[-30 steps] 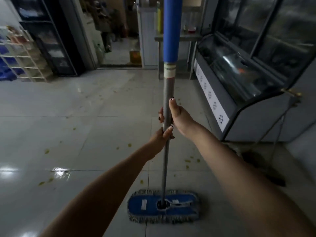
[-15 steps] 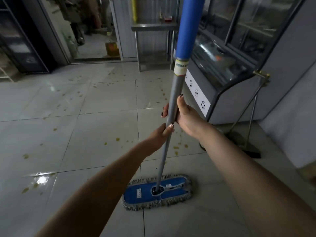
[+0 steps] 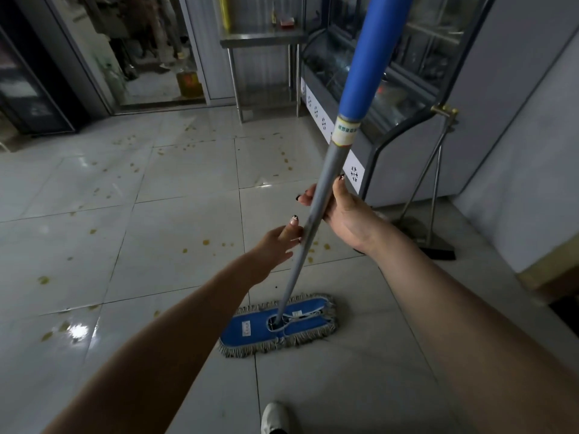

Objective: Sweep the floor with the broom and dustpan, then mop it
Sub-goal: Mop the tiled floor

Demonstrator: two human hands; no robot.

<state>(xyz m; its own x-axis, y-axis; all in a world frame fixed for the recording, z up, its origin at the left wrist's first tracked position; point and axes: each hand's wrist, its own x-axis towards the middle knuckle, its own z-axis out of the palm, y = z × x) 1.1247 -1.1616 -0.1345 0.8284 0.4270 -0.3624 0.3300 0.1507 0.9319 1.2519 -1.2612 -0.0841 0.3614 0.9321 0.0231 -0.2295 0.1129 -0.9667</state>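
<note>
A flat mop with a blue fringed head [image 3: 250, 328] lies on the pale tiled floor [image 3: 175, 245] in front of me. Its grey pole [image 3: 305, 245] slants up to the right into a blue sleeve [image 3: 366, 57]. My right hand [image 3: 344, 211] grips the grey pole, thumb along it. Just below, my left hand [image 3: 274, 244] touches the pole with loosened, nearly straight fingers and a raised thumb. Yellowish specks [image 3: 205, 242] dot the tiles to the left and beyond. A broom and dustpan [image 3: 437, 242] lean by the wall at the right.
A glass-fronted display freezer [image 3: 360, 89] runs along the right side. A steel table [image 3: 263, 39] stands beyond it, next to an open doorway [image 3: 150, 64]. Dark cabinets [image 3: 28, 89] fill the far left. My white shoe [image 3: 275, 418] shows at the bottom edge.
The pole has tilted further right and the mop head has turned slightly. My left hand has loosened from a grip to a light touch. The view has swung to the right.
</note>
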